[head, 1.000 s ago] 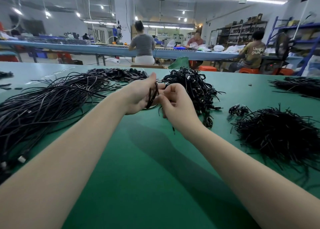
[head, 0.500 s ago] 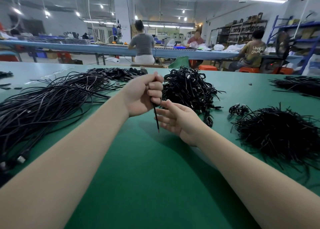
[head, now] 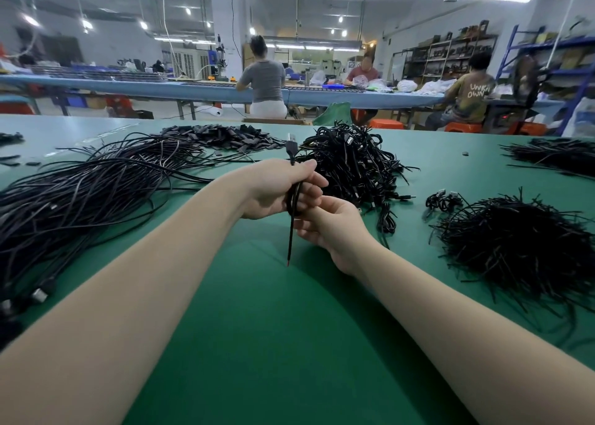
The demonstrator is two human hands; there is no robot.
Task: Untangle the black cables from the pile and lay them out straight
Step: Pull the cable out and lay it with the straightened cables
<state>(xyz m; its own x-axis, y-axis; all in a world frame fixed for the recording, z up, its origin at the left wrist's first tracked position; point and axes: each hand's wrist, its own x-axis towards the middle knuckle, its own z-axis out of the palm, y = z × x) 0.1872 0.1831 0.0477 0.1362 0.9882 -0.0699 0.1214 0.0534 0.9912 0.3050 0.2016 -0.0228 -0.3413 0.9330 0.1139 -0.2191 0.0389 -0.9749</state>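
Note:
My left hand [head: 277, 188] grips a coiled black cable [head: 291, 231] above the green table [head: 257, 344]. Its USB plug sticks up past my thumb and a loose end with a red tip hangs down. My right hand [head: 331, 228] is just below, palm up, its fingers touching the coil's lower loop. Right behind the hands sits the tangled pile of black cables [head: 351, 160]. A long bundle of laid-out cables [head: 80, 192] spreads over the table's left side.
A heap of short black ties [head: 515, 250] lies at the right, and a small coiled cable [head: 442, 199] beside it. More black strands [head: 560, 155] sit far right, flat black pieces [head: 222, 136] at the back. People work at a blue bench [head: 193, 91] beyond.
My left hand has turned so the USB plug now points up and the coil shows. The right hand moved up from open beside it and touches the coil from below.

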